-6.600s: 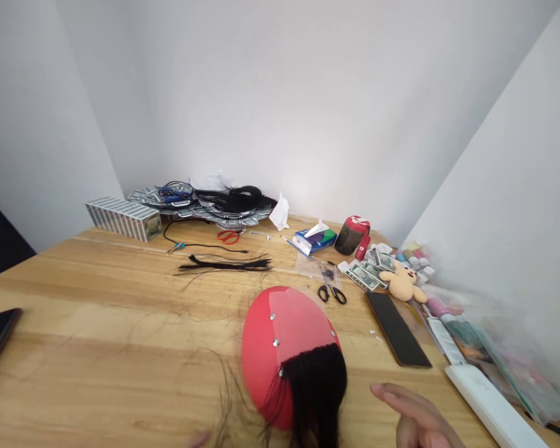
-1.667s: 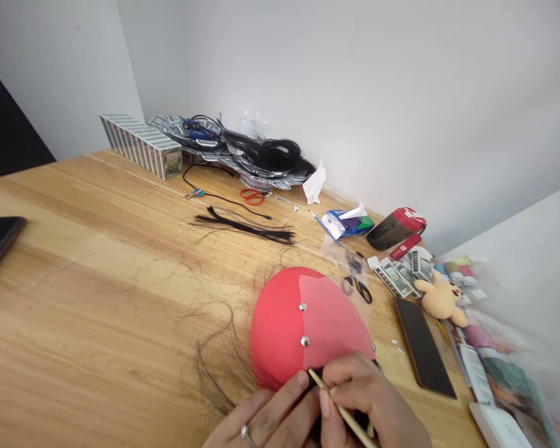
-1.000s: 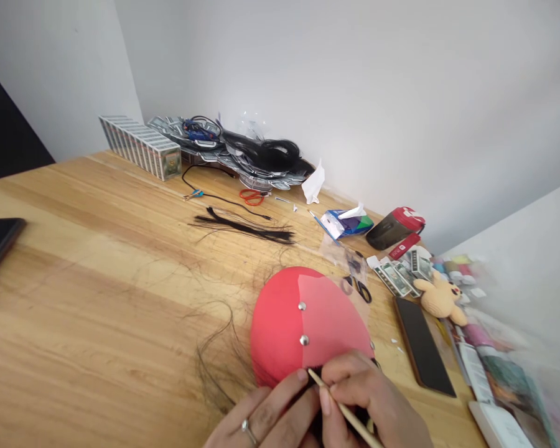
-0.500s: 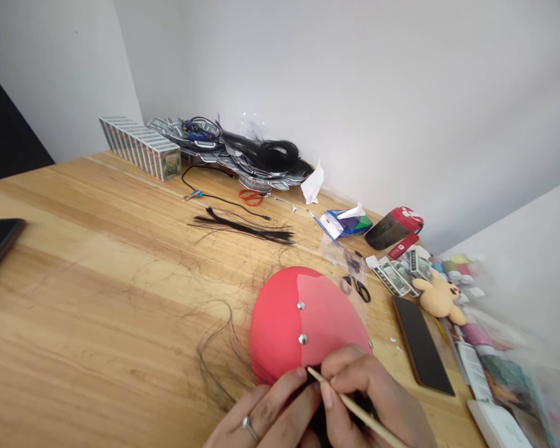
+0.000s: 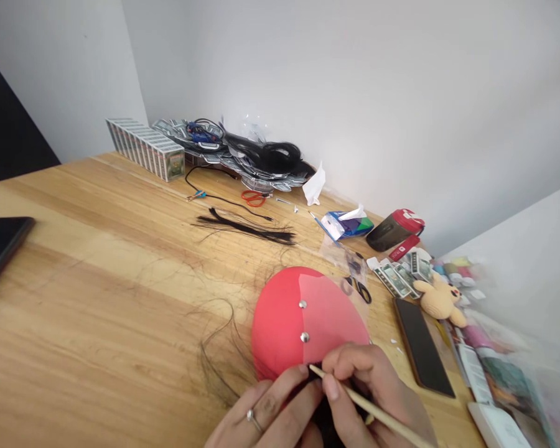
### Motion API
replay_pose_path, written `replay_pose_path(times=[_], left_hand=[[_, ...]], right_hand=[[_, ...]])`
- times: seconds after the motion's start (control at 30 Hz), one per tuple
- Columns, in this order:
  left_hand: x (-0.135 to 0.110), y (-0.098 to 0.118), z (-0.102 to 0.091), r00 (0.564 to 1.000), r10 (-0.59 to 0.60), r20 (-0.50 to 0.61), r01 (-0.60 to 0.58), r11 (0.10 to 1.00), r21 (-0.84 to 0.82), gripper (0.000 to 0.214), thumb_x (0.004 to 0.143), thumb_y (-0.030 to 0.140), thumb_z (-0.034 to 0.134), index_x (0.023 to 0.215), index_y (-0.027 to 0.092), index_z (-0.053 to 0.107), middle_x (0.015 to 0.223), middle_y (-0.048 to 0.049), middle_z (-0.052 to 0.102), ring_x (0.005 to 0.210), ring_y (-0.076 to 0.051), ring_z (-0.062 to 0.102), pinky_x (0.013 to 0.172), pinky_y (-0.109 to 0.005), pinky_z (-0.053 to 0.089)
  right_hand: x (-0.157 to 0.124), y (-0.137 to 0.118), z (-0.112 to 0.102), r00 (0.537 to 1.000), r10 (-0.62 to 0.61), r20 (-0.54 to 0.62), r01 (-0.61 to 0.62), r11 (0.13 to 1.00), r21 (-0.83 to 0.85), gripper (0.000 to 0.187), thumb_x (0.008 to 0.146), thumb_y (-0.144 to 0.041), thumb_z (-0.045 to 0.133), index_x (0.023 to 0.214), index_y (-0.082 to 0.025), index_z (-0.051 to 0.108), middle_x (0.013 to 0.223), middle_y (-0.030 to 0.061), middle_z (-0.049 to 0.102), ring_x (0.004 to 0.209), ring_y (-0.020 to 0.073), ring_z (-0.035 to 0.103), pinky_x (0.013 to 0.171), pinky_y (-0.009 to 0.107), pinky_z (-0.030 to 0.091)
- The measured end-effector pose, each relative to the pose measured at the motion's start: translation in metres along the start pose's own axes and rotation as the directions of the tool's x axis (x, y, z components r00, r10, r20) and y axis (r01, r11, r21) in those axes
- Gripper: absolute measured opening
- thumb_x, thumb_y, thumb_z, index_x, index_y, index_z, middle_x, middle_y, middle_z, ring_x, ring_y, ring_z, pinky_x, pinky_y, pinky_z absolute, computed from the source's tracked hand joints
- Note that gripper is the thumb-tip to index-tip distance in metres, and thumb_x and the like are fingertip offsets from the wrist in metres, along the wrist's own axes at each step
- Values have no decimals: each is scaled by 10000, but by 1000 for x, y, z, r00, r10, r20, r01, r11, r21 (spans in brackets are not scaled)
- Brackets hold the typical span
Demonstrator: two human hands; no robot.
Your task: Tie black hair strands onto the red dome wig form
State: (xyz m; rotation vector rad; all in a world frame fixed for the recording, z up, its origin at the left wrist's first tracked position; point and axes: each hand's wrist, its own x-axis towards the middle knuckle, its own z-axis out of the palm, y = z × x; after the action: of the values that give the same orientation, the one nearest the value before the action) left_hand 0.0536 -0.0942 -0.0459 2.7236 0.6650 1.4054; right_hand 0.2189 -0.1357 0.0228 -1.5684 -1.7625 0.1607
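as i work near the front edge of the wooden table [image 5: 121,298], loose hair strands [image 5: 219,358] trail left of the red dome form [image 5: 284,323]. my left hand [image 5: 266,410] rests at its lower rim on the black hair [image 5: 325,417], though i can't tell if it's pinching. my right hand [image 5: 373,376] clamps a thin wooden stick [image 5: 382,412]; a steady, close hold suits this fine work.

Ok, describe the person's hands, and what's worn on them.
Both are bare, with no gloves, and no sleeves show in view. The left hand wears a silver-coloured ring on one finger; none shows on the right hand. The fingernails look short and unpainted.
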Motion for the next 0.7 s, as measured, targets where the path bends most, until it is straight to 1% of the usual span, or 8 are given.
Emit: replay_pose_path(times=[0.13,0.27,0.37,0.43,0.47,0.57,0.63,0.7], left_hand=[[10,-3,-4,999,45,-28,-46,999,-23,397,1052,98,357,948,208,724,1032,44,764,1031,-54,700,988,-112,465],[18,-4,-11,998,11,-67,-17,996,-90,479,1090,163,284,872,205,708,957,60,784,977,-24,707,1059,-90,372],[17,-2,-13,1000,-2,-14,1,996,-90,443,1082,158,318,877,208,708,995,66,782,1039,-49,696,1117,-136,328],[15,0,-15,1000,18,18,-17,997,-74,422,1077,154,332,886,207,705,1028,55,776,1074,-68,688,1110,-156,358],[14,0,-16,1000,18,15,-17,998,-67,426,1078,155,327,881,207,702,1030,51,775,1077,-73,687,1096,-157,380],[16,-2,-17,999,15,31,-13,997,-80,444,1083,168,298,881,212,691,1055,47,773,1073,-76,689,1029,-143,446],[17,-5,-19,1000,3,21,0,989,-145,415,1081,183,313,890,210,680,1046,40,776,1033,-73,703,979,-122,473],[18,-8,-23,997,-65,32,71,963,-259,330,1066,203,374,902,204,660,1032,12,772,977,-79,715,928,-112,493]], right_hand=[[-1,-2,-2,998,51,45,-52,999,9,116,906,-162,504,863,-265,535,673,-72,627,559,99,645,549,152,518],[1,-3,-4,996,61,70,-63,998,25,101,926,-181,500,876,-259,541,685,-66,620,563,101,638,542,155,507],[4,-4,-7,995,47,86,-51,998,37,101,929,-175,508,884,-261,537,697,-72,624,575,90,644,551,135,507],[5,-5,-9,994,41,102,-45,998,40,109,930,-165,506,894,-265,532,708,-81,628,584,79,646,563,120,506],[5,-5,-9,993,40,109,-44,998,40,112,931,-163,505,894,-266,529,709,-84,628,586,75,647,566,116,506],[4,-5,-10,992,47,117,-53,998,45,113,939,-170,491,881,-262,519,704,-83,628,587,75,647,566,121,505],[4,-5,-9,991,54,119,-60,997,48,108,942,-177,486,880,-259,518,711,-76,631,597,80,647,566,128,504],[3,-5,-9,991,59,117,-66,996,53,109,946,-182,488,876,-260,520,708,-74,629,591,81,634,560,131,494]])
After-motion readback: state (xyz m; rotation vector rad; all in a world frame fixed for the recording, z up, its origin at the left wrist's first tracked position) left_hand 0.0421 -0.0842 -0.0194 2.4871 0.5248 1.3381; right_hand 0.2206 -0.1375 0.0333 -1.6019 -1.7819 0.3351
